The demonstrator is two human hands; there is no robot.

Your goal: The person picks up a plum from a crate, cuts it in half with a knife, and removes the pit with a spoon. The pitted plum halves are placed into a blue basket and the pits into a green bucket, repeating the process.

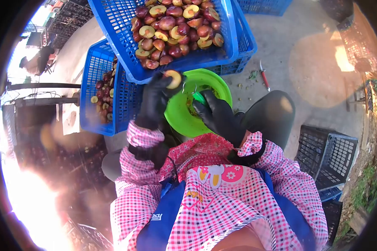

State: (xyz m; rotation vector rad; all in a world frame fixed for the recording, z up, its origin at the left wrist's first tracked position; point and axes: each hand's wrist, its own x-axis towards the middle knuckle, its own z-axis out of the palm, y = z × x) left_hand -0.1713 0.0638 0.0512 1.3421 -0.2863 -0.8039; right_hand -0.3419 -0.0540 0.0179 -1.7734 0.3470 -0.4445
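Black gloves cover both hands. My left hand [153,94] is closed on a halved plum [172,79], its pale cut face showing, just below the front edge of a blue crate [134,75]. My right hand [218,111] is wrapped round the green handle of a small tool [199,98] with a thin wire loop at its end. The tool is over a bright green basin [187,125], a short way right of the plum half and apart from it. Bits of fruit lie in the basin, partly hidden by my right hand. Halved plums [167,22] fill much of the crate.
At the left stands another blue crate [87,90] with more plum halves. A red-handled knife [264,78] lies on the floor right of the basin, near green scraps [253,75]. Black crates [322,157] stand at the right. My knees flank the basin.
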